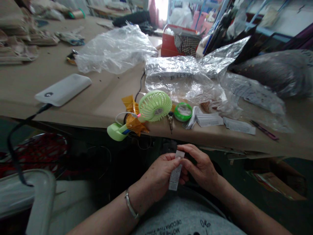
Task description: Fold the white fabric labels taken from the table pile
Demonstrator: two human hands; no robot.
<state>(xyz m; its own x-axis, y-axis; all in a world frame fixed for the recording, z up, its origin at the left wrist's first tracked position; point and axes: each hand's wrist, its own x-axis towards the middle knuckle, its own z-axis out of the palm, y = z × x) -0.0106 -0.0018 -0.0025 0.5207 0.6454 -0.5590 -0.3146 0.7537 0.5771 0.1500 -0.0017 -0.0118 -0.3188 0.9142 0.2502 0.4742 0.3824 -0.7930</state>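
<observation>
Crowding table (105, 93) beyond held strip (174, 179): fan (155, 106), plastic bags (114, 49).

The printed strip (173, 179) presents as matt, paper-like stock, the fan (148, 101) as smooth moulded plastic, the tape (133, 123) as glossy film, the white device (67, 88) as smooth, low-sheen plastic, the clear bag (112, 49) as crinkled, glossy plastic, the bracelet (130, 205) as shiny metal, and the shirt (186, 213) as matt cloth.

The white label (174, 180) (partly behind the left hand (157, 174)) is printed illegibly small.
</observation>
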